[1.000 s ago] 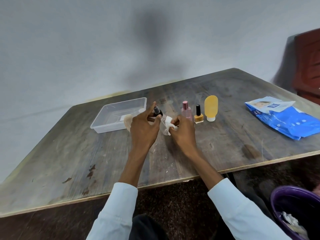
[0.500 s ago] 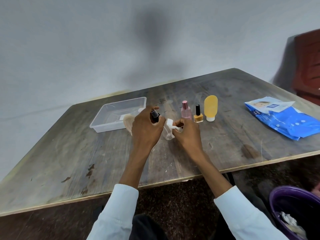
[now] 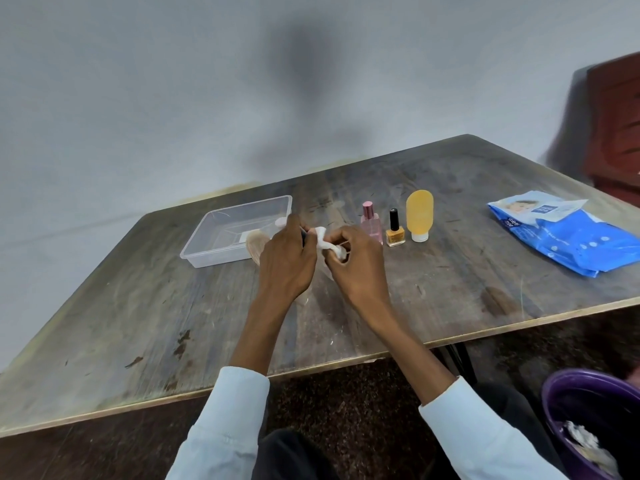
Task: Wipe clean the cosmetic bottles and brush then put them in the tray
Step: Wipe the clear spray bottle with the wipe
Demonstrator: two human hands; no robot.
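The counter (image 3: pixel 450 282) carries everything. The clear tray (image 3: pixel 207 249) sits left and slightly far of the hands, its long axis running left to right; the left hand (image 3: pixel 285 261) is the nearer one to it, so I judge the drop-off will fall to that hand. A blue wipes pack (image 3: pixel 575 240) lies well off to the right; its white label has print too small to read.

Three bottles stand in a row just right of the hands: a yellow bottle (image 3: pixel 419 214), a pink bottle (image 3: pixel 371 225) and a small nail polish bottle (image 3: pixel 394 228). None shows readable writing.

The left hand is curled around a small dark item, mostly hidden, with a tan brush-like head (image 3: pixel 256 244) showing at the tray's near edge. The right hand (image 3: pixel 356 263) pinches a white wipe (image 3: pixel 325 242) against it.
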